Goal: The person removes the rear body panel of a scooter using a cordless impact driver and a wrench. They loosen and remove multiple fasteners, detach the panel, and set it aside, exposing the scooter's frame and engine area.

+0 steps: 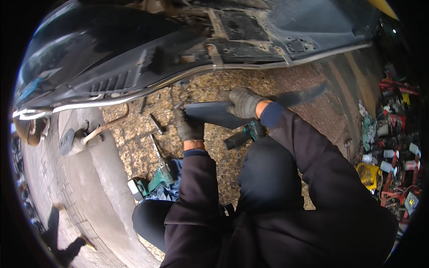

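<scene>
A long dark, flat trim panel [213, 112] lies across in front of me, below the vehicle's edge, tapering away to the right. My left hand [190, 126], in a grey knitted glove, is closed at its left end; the fingertips are partly hidden. My right hand [246, 102], gloved alike, grips the panel's middle from above. Just below the panel, by my knee, sits a small teal-and-black cordless power tool [245, 135]. Left of my left forearm, a teal cordless impact wrench [160, 177] with a long extension rests on blue cloth.
The dark vehicle body [103, 53] with its bare sill spans the far side. A socket [157, 124] lies on the pebbled ground. Farther left is a stand-like metal tool [85, 139]. Tools and bottles [386, 165] crowd the right. Another person's legs [60, 236] show at lower left.
</scene>
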The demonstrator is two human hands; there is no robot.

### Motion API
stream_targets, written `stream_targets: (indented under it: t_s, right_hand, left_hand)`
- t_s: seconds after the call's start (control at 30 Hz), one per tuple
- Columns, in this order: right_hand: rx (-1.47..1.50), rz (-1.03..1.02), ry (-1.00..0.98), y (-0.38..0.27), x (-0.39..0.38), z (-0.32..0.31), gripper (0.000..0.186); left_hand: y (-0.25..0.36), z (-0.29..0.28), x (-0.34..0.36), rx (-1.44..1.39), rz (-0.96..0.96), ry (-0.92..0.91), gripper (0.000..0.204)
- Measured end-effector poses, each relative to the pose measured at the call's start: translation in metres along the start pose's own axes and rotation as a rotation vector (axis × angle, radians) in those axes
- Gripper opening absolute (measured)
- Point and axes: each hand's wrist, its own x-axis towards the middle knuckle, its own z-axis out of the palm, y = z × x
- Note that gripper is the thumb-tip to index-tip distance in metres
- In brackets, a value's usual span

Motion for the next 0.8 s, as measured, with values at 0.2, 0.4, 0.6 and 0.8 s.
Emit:
stream_targets:
  t_s: [0.2, 0.4, 0.6, 0.8]
  right_hand:
    - [0.292, 0.196, 0.342, 0.050, -0.021, 0.029, 0.044]
    - [0.799, 0.525, 0.316, 0.121, -0.037, 0.118, 0.039]
    - [0.878, 0.745, 0.233, 0.169, -0.044, 0.191, 0.065]
    - [0.825, 0.715, 0.162, 0.176, -0.043, 0.222, 0.057]
  left_hand:
    - [0.020, -0.012, 0.002, -0.035, -0.008, 0.036, 0.064]
    - [0.035, -0.015, 0.015, -0.006, 0.061, 0.206, 0.063]
    - [0.040, -0.025, 0.025, -0.026, 0.038, 0.184, 0.058]
    - [0.059, -0.014, 0.062, 0.005, 0.080, 0.155, 0.061]
